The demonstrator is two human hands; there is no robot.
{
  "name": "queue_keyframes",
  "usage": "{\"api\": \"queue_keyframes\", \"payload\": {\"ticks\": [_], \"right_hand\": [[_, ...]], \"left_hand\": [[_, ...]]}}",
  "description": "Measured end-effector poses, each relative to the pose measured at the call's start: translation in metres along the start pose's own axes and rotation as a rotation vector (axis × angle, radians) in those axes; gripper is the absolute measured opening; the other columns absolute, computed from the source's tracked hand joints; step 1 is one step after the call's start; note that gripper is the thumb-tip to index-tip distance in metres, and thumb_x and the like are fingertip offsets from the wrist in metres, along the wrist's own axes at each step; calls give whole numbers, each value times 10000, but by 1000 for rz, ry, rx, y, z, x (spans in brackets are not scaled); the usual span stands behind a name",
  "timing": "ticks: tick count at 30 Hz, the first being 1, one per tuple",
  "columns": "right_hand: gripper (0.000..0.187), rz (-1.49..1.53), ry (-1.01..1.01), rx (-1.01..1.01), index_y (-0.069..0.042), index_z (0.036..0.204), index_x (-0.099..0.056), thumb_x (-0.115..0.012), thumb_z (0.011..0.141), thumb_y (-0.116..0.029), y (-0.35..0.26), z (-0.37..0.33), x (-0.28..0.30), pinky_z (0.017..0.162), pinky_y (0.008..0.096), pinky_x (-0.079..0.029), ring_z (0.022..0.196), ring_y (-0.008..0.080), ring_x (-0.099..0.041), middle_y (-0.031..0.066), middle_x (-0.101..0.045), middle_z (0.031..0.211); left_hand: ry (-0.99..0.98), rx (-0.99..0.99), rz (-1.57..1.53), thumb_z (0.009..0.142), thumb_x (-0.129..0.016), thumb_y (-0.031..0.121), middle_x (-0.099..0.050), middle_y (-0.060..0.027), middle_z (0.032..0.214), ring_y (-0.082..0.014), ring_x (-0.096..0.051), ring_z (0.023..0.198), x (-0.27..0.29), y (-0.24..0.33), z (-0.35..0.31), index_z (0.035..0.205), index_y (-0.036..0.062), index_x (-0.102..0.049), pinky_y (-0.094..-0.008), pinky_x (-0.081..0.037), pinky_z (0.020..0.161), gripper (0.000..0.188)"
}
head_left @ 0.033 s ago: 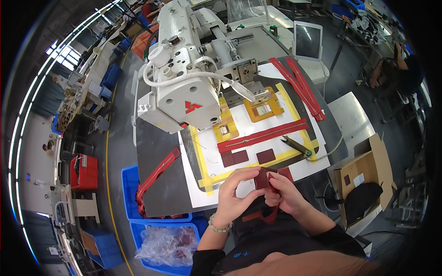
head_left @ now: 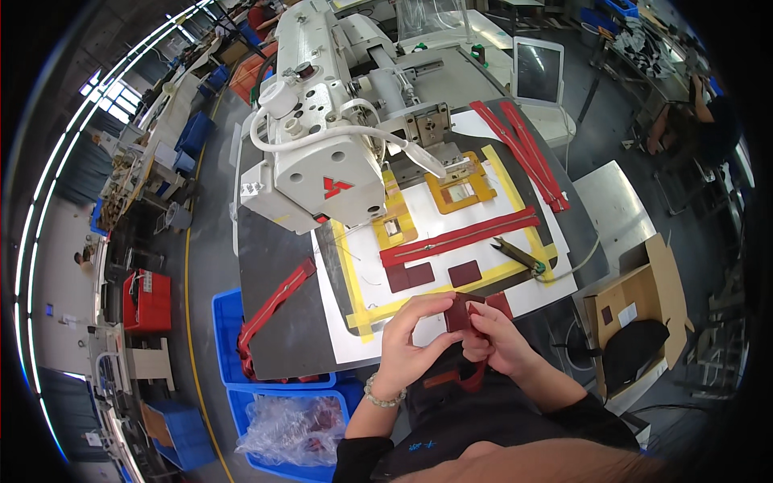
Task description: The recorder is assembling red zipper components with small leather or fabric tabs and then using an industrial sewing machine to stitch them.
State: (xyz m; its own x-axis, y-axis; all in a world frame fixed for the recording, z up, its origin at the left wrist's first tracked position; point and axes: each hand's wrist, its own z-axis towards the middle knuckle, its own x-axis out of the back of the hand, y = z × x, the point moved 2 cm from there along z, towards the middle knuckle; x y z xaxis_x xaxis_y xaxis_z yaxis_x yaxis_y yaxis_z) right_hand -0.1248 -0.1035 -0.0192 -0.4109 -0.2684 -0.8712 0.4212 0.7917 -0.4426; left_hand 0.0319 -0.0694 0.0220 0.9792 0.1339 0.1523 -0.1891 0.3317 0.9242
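Over the near table edge, my left hand (head_left: 409, 342) pinches a dark red flat patch (head_left: 457, 315) between thumb and fingers. My right hand (head_left: 501, 340) is closed on the patch's right side, fingers curled. A red strip (head_left: 473, 377) hangs below the right hand; whether it joins the patch is hidden. Just past the right fingers lies another red piece (head_left: 499, 303). Further in, dark red patches (head_left: 411, 277) and a single patch (head_left: 465, 274) lie on white paper, below a red zipper (head_left: 459, 237). Thread snips (head_left: 519, 256) rest to their right.
A white sewing machine (head_left: 322, 177) stands over the table, with yellow clamp frames (head_left: 460, 191) beside it. Red zippers (head_left: 523, 153) lie far right; another zipper (head_left: 278, 296) hangs off the left edge. Blue bins (head_left: 233, 402) sit lower left, a cardboard box (head_left: 636, 298) right.
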Motion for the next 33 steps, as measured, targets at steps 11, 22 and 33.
{"api": "queue_keyframes", "payload": {"ticks": [11, 22, 33], "right_hand": [[92, -139, 154, 136, -49, 921, -563, -632, 861, -52, 0, 4, -11, 456, 183, -239, 521, 2, -331, -60, -453, 666], [130, -541, 316, 422, -31, 770, -591, -693, 819, -96, -2, 3, -14, 496, 174, -340, 553, 10, -436, -44, -510, 623], [95, -457, 353, 448, -31, 807, -586, -666, 837, -73, 1, -1, -10, 478, 178, -333, 535, 9, -442, -38, -521, 635]], "left_hand": [[32, 198, -777, 791, -611, -123, -533, -185, 1240, -243, -512, 1195, -16, -24, -17, 1121, -41, -538, -356, -384, 1032, 348], [194, 298, -532, 906, -549, 1, -665, -79, 916, -111, -623, 825, -11, -30, -21, 989, -41, -604, -239, -479, 776, 108], [101, 160, -390, 882, -607, 121, -623, -112, 1090, -159, -573, 1023, -19, -21, -15, 1122, -34, -557, -292, -410, 930, 291]]}}
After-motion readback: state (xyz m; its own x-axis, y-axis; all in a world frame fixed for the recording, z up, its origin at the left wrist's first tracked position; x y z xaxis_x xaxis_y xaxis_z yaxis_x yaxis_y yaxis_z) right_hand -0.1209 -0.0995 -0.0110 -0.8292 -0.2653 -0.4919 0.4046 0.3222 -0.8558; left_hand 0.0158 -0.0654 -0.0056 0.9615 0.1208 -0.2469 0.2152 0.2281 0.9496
